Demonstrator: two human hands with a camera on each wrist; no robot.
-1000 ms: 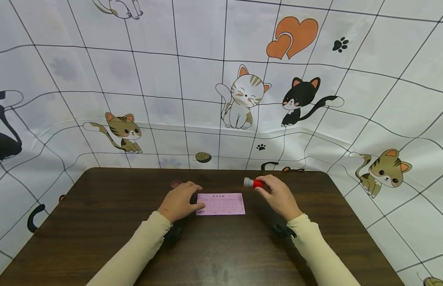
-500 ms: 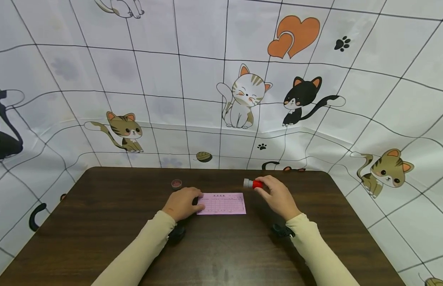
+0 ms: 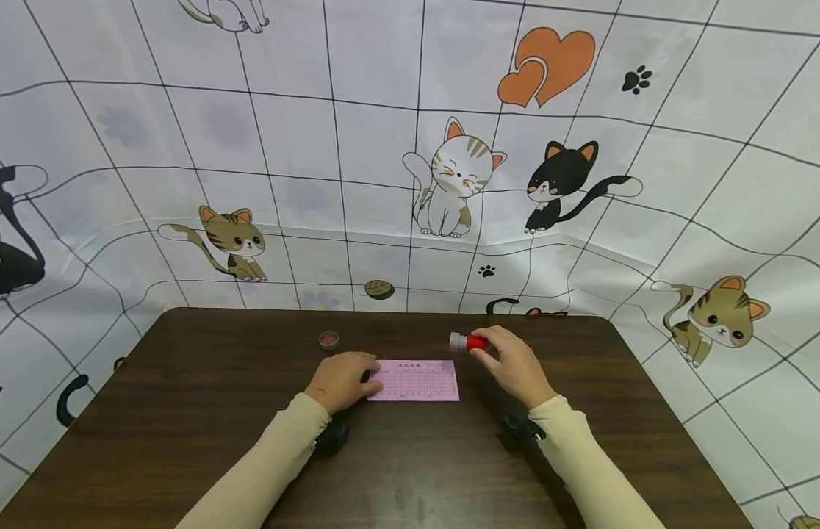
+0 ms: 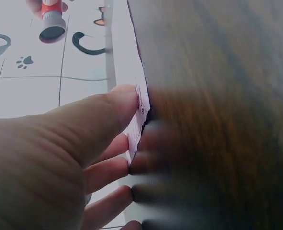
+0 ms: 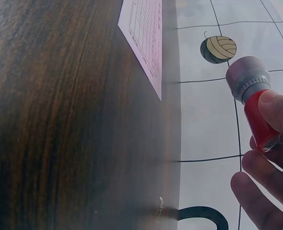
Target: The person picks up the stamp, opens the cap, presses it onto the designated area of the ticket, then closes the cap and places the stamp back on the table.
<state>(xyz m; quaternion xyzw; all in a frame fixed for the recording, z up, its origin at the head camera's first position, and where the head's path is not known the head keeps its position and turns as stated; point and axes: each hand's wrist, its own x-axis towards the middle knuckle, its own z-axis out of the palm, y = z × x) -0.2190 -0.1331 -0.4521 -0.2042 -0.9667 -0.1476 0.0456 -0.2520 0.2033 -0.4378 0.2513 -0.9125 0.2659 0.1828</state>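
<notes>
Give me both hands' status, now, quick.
Left hand: open, thumb resting on the pink printed slip.
Right hand: closed, holding the red-and-grey cylinder between thumb and fingers.

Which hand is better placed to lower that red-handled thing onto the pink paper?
Likely the right hand: it holds the red-handled thing, raised near the far right corner of the pink paper. The left hand, touching the paper's left side, seems better suited to steadying it.
</notes>
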